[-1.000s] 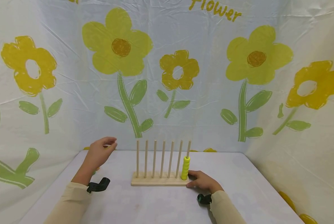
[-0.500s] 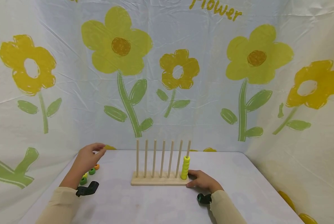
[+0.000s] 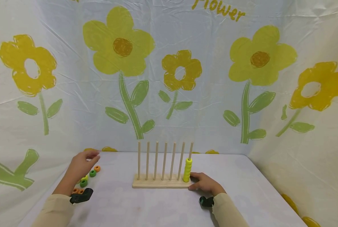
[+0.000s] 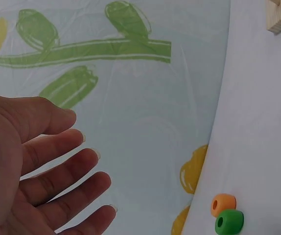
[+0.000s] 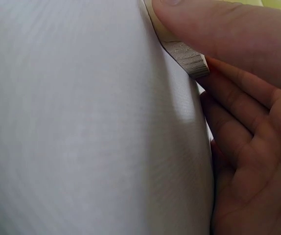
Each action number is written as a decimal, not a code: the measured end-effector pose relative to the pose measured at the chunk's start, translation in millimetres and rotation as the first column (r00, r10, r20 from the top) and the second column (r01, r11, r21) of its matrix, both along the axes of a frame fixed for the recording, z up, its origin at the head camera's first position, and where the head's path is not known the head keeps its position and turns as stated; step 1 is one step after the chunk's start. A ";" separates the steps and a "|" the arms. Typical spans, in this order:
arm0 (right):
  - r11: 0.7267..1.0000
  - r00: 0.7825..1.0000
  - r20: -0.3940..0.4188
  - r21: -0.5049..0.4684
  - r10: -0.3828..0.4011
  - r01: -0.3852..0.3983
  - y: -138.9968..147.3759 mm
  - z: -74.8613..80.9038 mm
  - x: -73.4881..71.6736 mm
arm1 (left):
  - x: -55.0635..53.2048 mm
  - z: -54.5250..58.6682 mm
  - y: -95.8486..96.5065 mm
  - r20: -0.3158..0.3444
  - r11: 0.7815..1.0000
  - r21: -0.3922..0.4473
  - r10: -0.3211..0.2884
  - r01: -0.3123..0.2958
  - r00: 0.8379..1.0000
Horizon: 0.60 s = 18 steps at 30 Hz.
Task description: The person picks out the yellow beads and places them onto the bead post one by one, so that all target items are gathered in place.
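Observation:
In the head view a wooden peg rack [image 3: 163, 183] with several upright pegs stands mid-table. Yellow beads [image 3: 187, 170] are stacked on its rightmost peg. My right hand [image 3: 206, 184] holds the right end of the base; the right wrist view shows the thumb on one side of the wood [image 5: 187, 56] and fingers on the other. My left hand [image 3: 79, 164] hovers at the far left, above loose beads, with fingers apart and holding nothing, as the left wrist view confirms. Near it lie a green bead [image 3: 92, 173] and an orange bead [image 3: 97, 169].
More loose beads, among them a green bead [image 3: 84, 183] and an orange bead [image 3: 81, 191], lie under the left forearm, which partly hides them. Behind the white table [image 3: 157, 208] hangs a flower-printed curtain [image 3: 208, 119].
My left hand has moved left and down, away from the rack, bringing the loose beads into sight. The right hand and the rack have stayed in place.

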State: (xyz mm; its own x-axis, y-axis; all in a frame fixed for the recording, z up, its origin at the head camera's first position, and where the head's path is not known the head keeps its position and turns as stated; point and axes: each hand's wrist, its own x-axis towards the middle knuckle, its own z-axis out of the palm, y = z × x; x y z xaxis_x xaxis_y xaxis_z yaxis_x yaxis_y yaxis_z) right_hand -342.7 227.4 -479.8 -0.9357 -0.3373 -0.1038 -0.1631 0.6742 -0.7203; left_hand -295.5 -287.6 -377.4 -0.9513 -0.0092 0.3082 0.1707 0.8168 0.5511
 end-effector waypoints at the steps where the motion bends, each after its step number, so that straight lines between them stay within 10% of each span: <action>1: 1.000 1.000 0.001 0.000 -0.001 0.001 -0.2 0.0 0.2 | 0.7 -1.7 -1.6 0.005 1.000 -0.003 0.006 -0.006 1.000; 18: 1.000 1.000 0.011 -0.023 -0.003 0.004 0.7 -0.9 1.0 | -3.6 -24.2 -27.8 0.150 0.998 -0.037 0.055 -0.050 0.987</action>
State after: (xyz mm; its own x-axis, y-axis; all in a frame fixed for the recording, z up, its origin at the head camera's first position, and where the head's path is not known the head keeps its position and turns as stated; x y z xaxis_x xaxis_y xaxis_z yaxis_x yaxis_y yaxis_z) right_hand -341.7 228.1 -480.7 -0.9357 -0.3364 -0.1068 -0.1525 0.6582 -0.7372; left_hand -299.1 -315.4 -401.6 -0.9853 -0.0522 0.1625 0.0445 0.8405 0.5399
